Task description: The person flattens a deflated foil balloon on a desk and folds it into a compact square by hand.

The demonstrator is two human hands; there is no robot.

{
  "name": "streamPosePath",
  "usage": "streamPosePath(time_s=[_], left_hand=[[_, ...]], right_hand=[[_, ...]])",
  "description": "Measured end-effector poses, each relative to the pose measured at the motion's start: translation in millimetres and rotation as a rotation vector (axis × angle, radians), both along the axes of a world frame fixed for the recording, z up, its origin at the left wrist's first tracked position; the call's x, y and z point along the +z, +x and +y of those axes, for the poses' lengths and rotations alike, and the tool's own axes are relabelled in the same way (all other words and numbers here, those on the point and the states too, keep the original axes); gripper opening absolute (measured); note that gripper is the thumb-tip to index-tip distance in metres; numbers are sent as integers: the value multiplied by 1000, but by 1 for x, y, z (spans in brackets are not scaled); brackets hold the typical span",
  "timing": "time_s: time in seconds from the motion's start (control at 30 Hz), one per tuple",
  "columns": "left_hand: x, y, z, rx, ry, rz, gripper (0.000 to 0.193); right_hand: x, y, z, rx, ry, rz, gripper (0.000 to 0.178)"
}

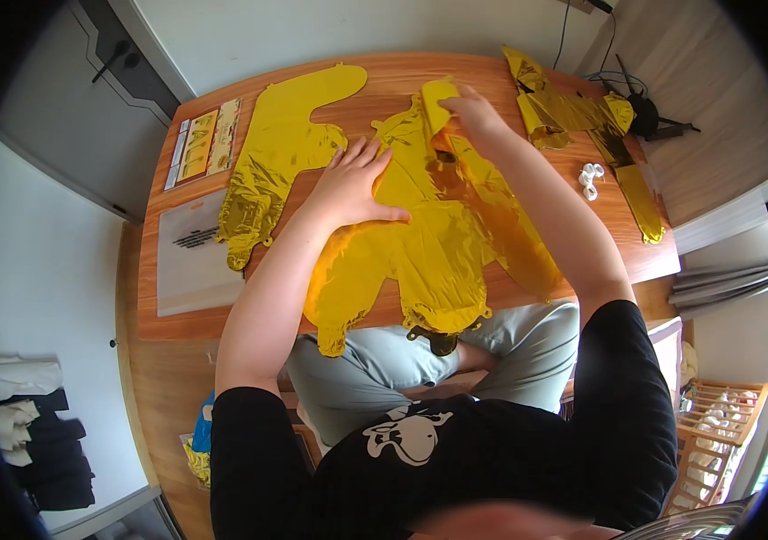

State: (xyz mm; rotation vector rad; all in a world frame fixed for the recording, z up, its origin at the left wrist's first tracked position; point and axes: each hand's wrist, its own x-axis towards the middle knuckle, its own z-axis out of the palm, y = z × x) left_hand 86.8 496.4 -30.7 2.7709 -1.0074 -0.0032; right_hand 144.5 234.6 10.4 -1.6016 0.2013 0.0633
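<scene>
A flat gold foil balloon [442, 247] lies across the middle of the wooden table [640, 256], its lower end hanging over the near edge. My left hand [354, 184] lies flat on its left part with fingers spread, pressing it down. My right hand [472, 112] pinches the balloon's upper flap at the far end and holds it folded up. A second gold foil balloon [280, 148] lies flat to the left of my left hand. A third, crumpled gold balloon [573, 112] lies at the far right.
A clear plastic bag [195, 256] and a printed card packet [204, 139] lie at the table's left. A small white ribbon roll [591, 177] sits right of my right arm. Black cables [649, 112] lie at the far right corner. Folded clothes [28, 423] sit lower left.
</scene>
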Motion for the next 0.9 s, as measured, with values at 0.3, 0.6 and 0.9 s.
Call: streamPosePath(time_s=[0.3,0.6,0.9], left_hand=[[5,0,-8,-7,3,-3,128],[-3,0,1,8,-1,10,134],[1,-2,-1,16,22,38,129]], right_hand=[[-19,16,-20,239,-391,-294,45],[-26,16,-29,386,-1133,-570,41],[-34,16,-20,372,-1148,-560,42]])
